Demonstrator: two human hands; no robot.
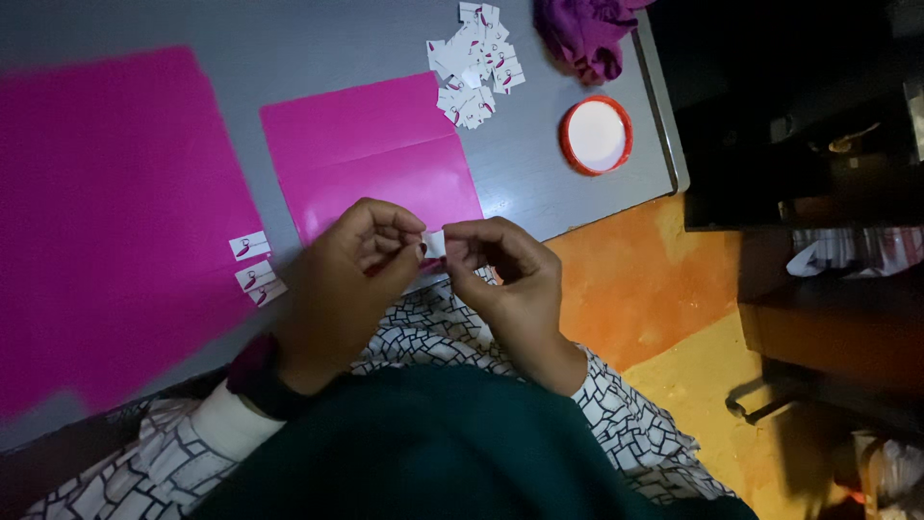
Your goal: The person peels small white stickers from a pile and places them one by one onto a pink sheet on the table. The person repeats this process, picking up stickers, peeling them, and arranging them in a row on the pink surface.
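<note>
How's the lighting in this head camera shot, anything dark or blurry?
Head view: the grey table and pink sheets are brightly lit; the right side by the dark furniture falls into deep shadow. The left hand and right hand, pinching a small white slip, are dim and slightly soft. The white lid glares a little.

The grey worktop carries a large pink sheet at nine o'clock and a smaller folded pink sheet at centre. Three small white stickers lie between them. At one o'clock sit a pile of cut stickers, a purple cloth and a red-rimmed lid
</note>
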